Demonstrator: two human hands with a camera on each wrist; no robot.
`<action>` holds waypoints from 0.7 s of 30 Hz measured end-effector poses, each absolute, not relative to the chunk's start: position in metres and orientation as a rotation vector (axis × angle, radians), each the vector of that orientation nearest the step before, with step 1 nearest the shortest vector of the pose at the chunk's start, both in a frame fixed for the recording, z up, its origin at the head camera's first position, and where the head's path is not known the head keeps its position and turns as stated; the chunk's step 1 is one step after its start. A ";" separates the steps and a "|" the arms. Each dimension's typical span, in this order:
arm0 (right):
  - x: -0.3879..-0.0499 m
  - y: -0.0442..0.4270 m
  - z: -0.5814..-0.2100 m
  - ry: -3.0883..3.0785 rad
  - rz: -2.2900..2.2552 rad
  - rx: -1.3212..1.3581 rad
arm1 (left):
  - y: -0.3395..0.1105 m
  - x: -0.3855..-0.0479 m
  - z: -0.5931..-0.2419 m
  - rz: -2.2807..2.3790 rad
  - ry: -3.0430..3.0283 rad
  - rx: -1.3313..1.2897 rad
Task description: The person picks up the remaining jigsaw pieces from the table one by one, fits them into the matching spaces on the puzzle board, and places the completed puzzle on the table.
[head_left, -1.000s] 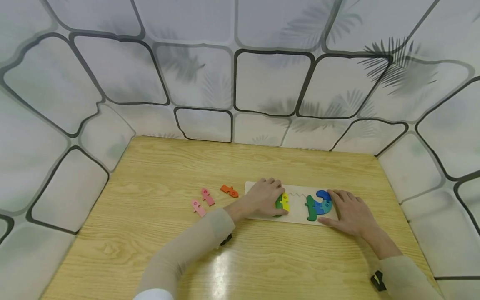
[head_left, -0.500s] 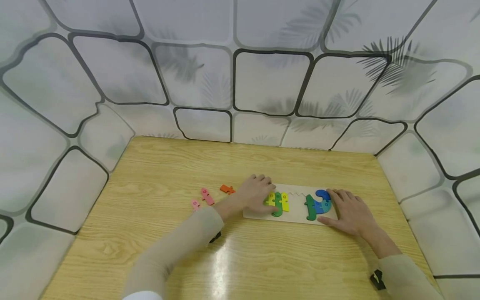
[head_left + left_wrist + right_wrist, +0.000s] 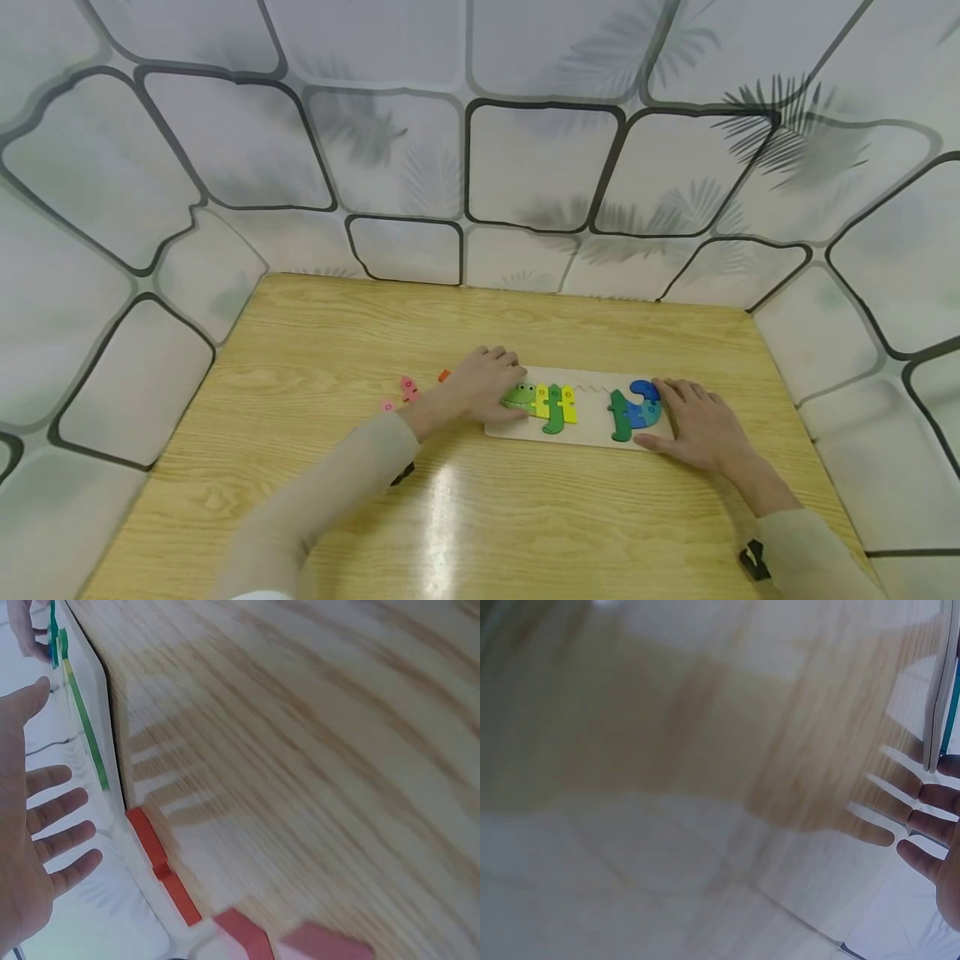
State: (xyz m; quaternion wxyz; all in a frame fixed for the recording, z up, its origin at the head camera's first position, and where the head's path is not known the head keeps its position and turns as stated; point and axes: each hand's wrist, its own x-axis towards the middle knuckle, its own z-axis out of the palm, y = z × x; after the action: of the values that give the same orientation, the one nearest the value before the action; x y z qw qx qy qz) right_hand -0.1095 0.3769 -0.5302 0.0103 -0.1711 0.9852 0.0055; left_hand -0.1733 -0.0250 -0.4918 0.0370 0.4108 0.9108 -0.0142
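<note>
Right of centre on the table [image 3: 322,342], the puzzle board [image 3: 592,427], likely light and stiff, best taken by its near and far edges, has your left hand [image 3: 483,385] over its left end, right hand [image 3: 701,425] at its right, fingers loosely extended, gripping nothing.

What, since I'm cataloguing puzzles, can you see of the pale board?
The pale board is a thin, wood-like rectangle lying flat on the table, zigzag line in its bare middle. Green and yellow pieces sit left, green and blue pieces right. The right hand rests at its right end; the left hand partly hides the other.
</note>
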 end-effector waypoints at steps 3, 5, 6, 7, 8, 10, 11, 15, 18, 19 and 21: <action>-0.109 0.377 -0.529 3.077 0.014 -0.537 | -0.032 -0.174 -0.491 -0.043 2.794 1.244; -0.109 0.377 -0.529 3.077 0.010 -0.539 | -0.038 -0.174 -0.491 -0.033 2.790 1.242; -0.109 0.377 -0.529 3.077 0.008 -0.538 | -0.041 -0.174 -0.491 -0.025 2.787 1.244; -0.109 0.377 -0.529 3.077 0.007 -0.538 | -0.044 -0.174 -0.491 -0.021 2.785 1.250; -0.109 0.377 -0.529 3.077 0.008 -0.539 | -0.047 -0.175 -0.490 -0.015 2.784 1.265; -0.109 0.377 -0.529 3.077 0.007 -0.537 | -0.054 -0.175 -0.490 -0.030 2.783 1.298; -0.109 0.378 -0.529 3.077 0.006 -0.535 | -0.057 -0.175 -0.490 -0.033 2.783 1.313; -0.109 0.378 -0.530 3.067 0.006 -0.531 | -0.067 -0.176 -0.487 -0.020 2.778 1.342; -0.109 0.378 -0.529 3.060 0.003 -0.527 | -0.074 -0.176 -0.485 0.024 2.766 1.342; -0.109 0.377 -0.529 3.059 0.002 -0.526 | -0.076 -0.176 -0.485 0.032 2.764 1.339; -0.110 0.377 -0.529 3.059 0.002 -0.524 | -0.081 -0.176 -0.485 0.034 2.762 1.338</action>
State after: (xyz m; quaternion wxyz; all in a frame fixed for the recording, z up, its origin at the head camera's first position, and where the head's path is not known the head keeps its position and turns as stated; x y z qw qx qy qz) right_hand -0.1095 0.3773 -0.5287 0.0188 -0.1688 0.9855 0.0005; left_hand -0.1765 -0.0808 -0.4854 0.0363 0.4356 0.8994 0.0111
